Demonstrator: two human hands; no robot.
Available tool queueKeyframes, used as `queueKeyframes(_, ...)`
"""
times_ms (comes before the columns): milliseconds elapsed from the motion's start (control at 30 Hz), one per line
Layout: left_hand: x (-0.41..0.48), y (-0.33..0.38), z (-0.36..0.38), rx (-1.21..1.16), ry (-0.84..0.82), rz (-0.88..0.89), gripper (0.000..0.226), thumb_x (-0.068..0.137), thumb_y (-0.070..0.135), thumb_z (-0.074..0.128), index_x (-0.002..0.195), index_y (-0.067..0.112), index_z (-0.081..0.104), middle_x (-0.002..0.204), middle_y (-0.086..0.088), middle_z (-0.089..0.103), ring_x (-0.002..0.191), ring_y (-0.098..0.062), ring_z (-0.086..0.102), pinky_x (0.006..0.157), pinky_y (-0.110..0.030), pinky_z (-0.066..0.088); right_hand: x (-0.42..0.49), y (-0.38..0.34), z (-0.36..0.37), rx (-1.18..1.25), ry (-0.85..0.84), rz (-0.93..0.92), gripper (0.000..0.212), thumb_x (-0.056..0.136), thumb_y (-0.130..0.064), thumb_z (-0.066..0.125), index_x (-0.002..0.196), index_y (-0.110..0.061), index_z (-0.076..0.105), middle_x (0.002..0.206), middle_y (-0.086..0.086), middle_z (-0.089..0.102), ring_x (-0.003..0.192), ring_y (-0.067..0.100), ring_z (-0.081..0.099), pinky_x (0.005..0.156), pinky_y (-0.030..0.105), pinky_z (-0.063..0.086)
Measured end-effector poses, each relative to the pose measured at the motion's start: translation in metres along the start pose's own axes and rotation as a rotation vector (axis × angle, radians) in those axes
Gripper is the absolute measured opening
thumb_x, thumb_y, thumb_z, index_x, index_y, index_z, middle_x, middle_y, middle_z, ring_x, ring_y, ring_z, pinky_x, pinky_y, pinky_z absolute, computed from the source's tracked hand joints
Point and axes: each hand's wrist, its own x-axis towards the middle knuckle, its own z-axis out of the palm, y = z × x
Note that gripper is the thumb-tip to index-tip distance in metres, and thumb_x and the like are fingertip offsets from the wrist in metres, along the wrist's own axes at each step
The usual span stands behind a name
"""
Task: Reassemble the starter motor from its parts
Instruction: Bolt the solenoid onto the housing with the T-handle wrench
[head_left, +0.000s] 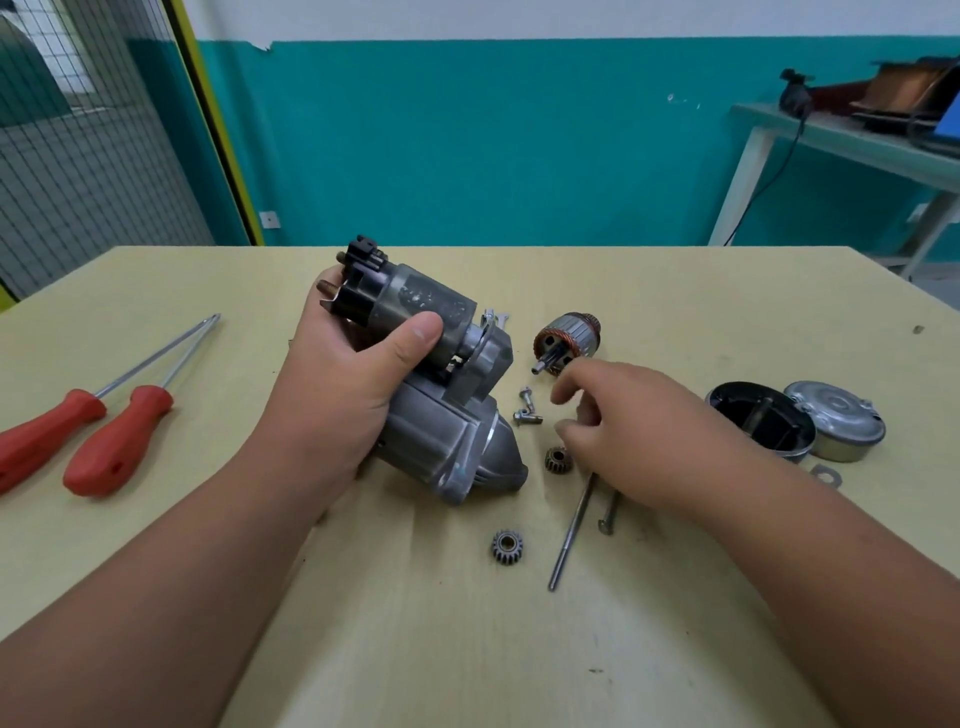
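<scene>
The left grip (358, 374) is clenched round the starter motor body (441, 431), thumb across its upper cylinder, holding it tilted with the nose down towards the worktop (208, 519). The right grip (639, 421) hangs loosely curled and seemingly empty just beside the two small screws (527, 410). The step looks like fetching a fastener. Pinch one screw by its head, keep the body steady, and avoid knocking the small gear (558, 460) or the armature (569, 340) nearby.
</scene>
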Motion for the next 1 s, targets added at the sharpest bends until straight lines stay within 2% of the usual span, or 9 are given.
queueKeyframes(100,-0.002,0.002,0.003,0.019,0.003,0.008,0.053,0.071,0.049,0.086,0.116,0.036,0.062,0.111,0.011,0.079,0.103,-0.013,0.079,0.077,-0.028,0.065,0.012,-0.01,0.012,-0.102,0.048,-0.082,0.03,0.101,-0.042,0.056,0.13,-0.04,0.059,0.096,-0.015,0.054,0.095,0.014,0.056,0.073,0.034,0.045)
queueKeyframes(167,-0.003,0.004,0.005,0.004,0.011,0.005,0.053,0.07,0.048,0.085,0.116,0.035,0.061,0.108,0.013,0.079,0.1,-0.011,0.079,0.074,-0.024,0.064,0.016,-0.014,0.018,-0.138,0.043,-0.123,0.031,0.1,-0.044,0.057,0.13,-0.041,0.063,0.105,-0.008,0.057,0.105,0.022,0.056,0.081,0.036,0.049)
queueKeyframes(233,-0.003,0.005,0.006,0.004,0.019,-0.004,0.052,0.07,0.049,0.085,0.114,0.035,0.062,0.107,0.013,0.079,0.1,-0.011,0.079,0.073,-0.024,0.064,0.018,-0.015,0.021,-0.162,0.039,-0.151,0.027,0.099,-0.044,0.058,0.124,-0.041,0.067,0.106,-0.004,0.059,0.105,0.025,0.056,0.082,0.038,0.05)
queueKeyframes(400,-0.003,0.007,0.005,0.026,0.041,-0.047,0.049,0.066,0.055,0.085,0.108,0.037,0.064,0.106,0.008,0.08,0.097,-0.017,0.081,0.073,-0.034,0.067,0.019,-0.014,0.023,-0.126,0.033,-0.115,0.007,0.096,-0.039,0.063,0.1,-0.034,0.067,0.088,-0.012,0.05,0.095,0.02,0.057,0.072,0.034,0.047)
queueKeyframes(533,-0.002,0.01,0.004,0.044,0.039,-0.08,0.043,0.066,0.056,0.085,0.102,0.039,0.066,0.104,0.004,0.081,0.095,-0.022,0.081,0.077,-0.047,0.068,0.019,-0.016,0.02,-0.149,0.023,-0.076,0.01,0.098,-0.037,0.062,0.103,-0.028,0.066,0.097,-0.006,0.063,0.093,0.02,0.061,0.075,0.035,0.051)
queueKeyframes(600,-0.002,0.011,0.003,0.05,0.029,-0.078,0.045,0.068,0.053,0.085,0.105,0.036,0.065,0.106,0.001,0.08,0.097,-0.025,0.081,0.081,-0.052,0.067,0.018,-0.017,0.015,-0.117,0.064,-0.052,0.011,0.099,-0.037,0.063,0.106,-0.03,0.066,0.097,-0.009,0.063,0.09,0.015,0.058,0.072,0.032,0.047)
queueKeyframes(733,-0.003,0.013,0.004,0.093,0.028,-0.053,0.036,0.067,0.054,0.084,0.096,0.047,0.066,0.104,0.006,0.079,0.097,-0.02,0.08,0.084,-0.054,0.066,0.005,-0.018,-0.002,0.287,0.213,0.016,0.007,0.092,-0.03,0.075,0.093,-0.035,0.071,0.081,-0.015,0.07,0.078,0.003,0.065,0.069,0.023,0.052)
queueKeyframes(867,-0.005,0.016,0.006,0.167,0.03,-0.007,0.033,0.063,0.06,0.08,0.091,0.062,0.061,0.102,0.021,0.075,0.095,-0.005,0.077,0.08,-0.039,0.065,-0.013,-0.028,-0.008,0.776,0.265,-0.057,0.017,0.089,-0.014,0.08,0.083,-0.029,0.076,0.077,-0.01,0.076,0.069,0.009,0.073,0.069,0.031,0.062)
queueKeyframes(1000,-0.008,0.017,0.009,0.174,0.041,0.015,0.042,0.063,0.061,0.078,0.1,0.057,0.059,0.101,0.025,0.074,0.095,-0.001,0.076,0.079,-0.033,0.062,-0.015,-0.038,-0.003,0.881,0.253,-0.08,0.019,0.089,-0.008,0.079,0.082,-0.026,0.076,0.076,-0.005,0.076,0.067,0.011,0.073,0.066,0.025,0.06)
